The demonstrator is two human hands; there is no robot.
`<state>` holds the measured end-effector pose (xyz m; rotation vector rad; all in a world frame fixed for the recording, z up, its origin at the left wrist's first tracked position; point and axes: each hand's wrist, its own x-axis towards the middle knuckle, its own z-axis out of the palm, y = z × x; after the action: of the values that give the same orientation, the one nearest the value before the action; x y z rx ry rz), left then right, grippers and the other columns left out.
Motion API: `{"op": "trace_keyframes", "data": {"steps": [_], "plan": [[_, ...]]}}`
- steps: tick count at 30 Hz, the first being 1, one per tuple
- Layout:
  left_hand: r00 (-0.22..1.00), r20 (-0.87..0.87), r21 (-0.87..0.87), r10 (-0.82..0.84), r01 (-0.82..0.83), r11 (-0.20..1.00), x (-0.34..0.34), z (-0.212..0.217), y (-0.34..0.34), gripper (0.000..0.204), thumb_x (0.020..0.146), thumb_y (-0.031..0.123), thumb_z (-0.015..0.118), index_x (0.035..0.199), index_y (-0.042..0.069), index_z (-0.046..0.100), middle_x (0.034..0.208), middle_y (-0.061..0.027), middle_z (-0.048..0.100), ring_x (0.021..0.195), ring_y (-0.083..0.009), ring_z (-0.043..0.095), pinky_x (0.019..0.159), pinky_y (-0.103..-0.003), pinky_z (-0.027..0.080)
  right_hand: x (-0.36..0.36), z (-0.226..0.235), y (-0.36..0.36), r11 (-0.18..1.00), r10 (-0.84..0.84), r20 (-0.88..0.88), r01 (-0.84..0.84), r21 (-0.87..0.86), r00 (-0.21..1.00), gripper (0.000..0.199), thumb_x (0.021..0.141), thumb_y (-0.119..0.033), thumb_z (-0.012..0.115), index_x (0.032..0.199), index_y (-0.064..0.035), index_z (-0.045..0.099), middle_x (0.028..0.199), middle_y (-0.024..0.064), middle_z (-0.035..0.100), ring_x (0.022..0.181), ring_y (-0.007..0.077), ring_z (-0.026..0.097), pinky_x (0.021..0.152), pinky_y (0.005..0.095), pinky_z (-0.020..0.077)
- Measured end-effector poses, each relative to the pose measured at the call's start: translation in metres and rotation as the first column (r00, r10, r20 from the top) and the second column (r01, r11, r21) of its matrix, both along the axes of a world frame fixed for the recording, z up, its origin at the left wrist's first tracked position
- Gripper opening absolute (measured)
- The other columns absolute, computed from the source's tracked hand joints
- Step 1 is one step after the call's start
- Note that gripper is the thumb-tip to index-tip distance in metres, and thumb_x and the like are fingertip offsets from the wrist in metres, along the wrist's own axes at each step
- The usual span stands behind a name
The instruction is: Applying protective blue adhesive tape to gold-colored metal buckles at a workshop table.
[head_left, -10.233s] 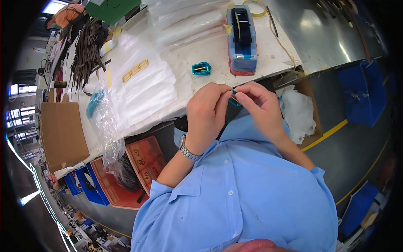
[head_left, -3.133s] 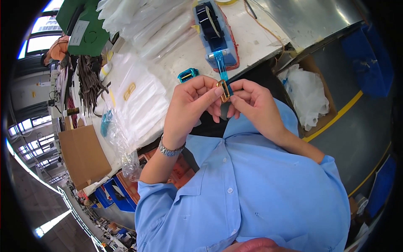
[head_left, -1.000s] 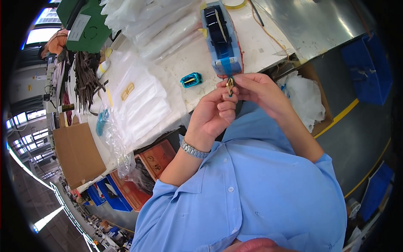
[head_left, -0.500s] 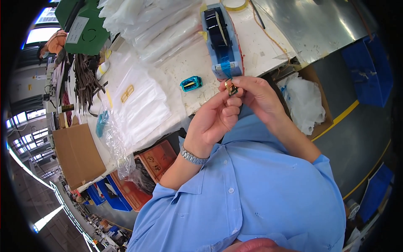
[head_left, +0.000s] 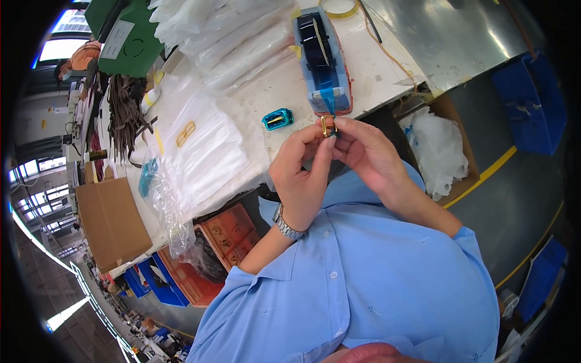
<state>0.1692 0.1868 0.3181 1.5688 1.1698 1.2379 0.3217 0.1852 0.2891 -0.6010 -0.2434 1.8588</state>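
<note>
My left hand (head_left: pixel 302 178) and my right hand (head_left: pixel 366 154) meet in front of my chest, both pinching a small gold metal buckle (head_left: pixel 327 126). A strip of blue tape (head_left: pixel 330 103) runs from the buckle up to the blue tape dispenser (head_left: pixel 322 57) standing on the white table (head_left: pixel 387 60) just beyond my fingers. A small teal clip (head_left: pixel 278 118) lies on the table left of the hands. A metal watch sits on my left wrist.
Clear plastic bags (head_left: pixel 200 151) cover the table's left part, one holding a gold buckle. More bags pile at the back. A green box (head_left: pixel 124 33) and dark straps (head_left: pixel 124 115) lie far left. A cardboard box with white plastic (head_left: pixel 439 148) stands right; orange boxes under the table.
Both hands have lifted a little toward the dispenser, and the blue tape is now stretched between the dispenser and the buckle. Earlier the hands held the buckle lower, near the chest.
</note>
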Motion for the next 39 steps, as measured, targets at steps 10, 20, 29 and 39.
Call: {"op": "trace_keyframes", "data": {"steps": [10,20,29,39], "plan": [[0.994,-0.085,0.026,-0.068,0.070,0.997,-0.006,-0.007,-0.006,0.023,0.101,-0.003,0.067,0.123,-0.006,0.062,0.099,-0.0085,0.072,0.087,-0.0130,0.072,0.079,-0.026,0.059,0.000,0.005,-0.002,0.999,-0.004,-0.049,0.002,-0.036,0.999,0.034,0.106,-0.024,0.063,0.128,0.0000,0.071,0.119,0.0104,0.076,0.109,0.0193,0.072,0.100,0.0359,0.0550],[0.995,-0.085,0.015,0.042,-0.041,0.999,0.000,-0.002,-0.001,0.014,0.098,0.002,0.073,0.109,-0.003,0.067,0.093,-0.0070,0.073,0.078,-0.0113,0.071,0.070,-0.025,0.058,-0.004,0.004,-0.001,0.998,-0.062,0.041,0.062,0.008,0.997,0.030,0.105,-0.023,0.065,0.125,-0.0010,0.073,0.117,0.0074,0.076,0.108,0.0155,0.070,0.101,0.0334,0.0529],[0.973,-0.219,0.203,0.075,-0.029,0.979,-0.004,0.006,-0.003,0.007,0.095,-0.001,0.074,0.100,-0.003,0.070,0.087,-0.0103,0.072,0.073,-0.0161,0.070,0.067,-0.028,0.055,-0.004,0.004,-0.003,1.000,-0.004,-0.076,0.003,-0.012,0.997,0.031,0.106,-0.023,0.064,0.127,-0.0027,0.072,0.120,0.0077,0.075,0.111,0.0154,0.069,0.103,0.0350,0.0514],[0.935,-0.323,0.545,0.147,0.057,0.836,-0.010,0.010,0.020,0.019,0.084,-0.005,0.082,0.098,0.000,0.069,0.089,-0.0132,0.075,0.068,-0.0231,0.068,0.059,-0.031,0.052,-0.004,0.005,-0.003,0.997,-0.015,-0.149,0.003,-0.081,0.989,0.025,0.105,-0.022,0.064,0.123,-0.0060,0.072,0.119,0.0059,0.076,0.111,0.0149,0.070,0.105,0.0348,0.0518]]}}
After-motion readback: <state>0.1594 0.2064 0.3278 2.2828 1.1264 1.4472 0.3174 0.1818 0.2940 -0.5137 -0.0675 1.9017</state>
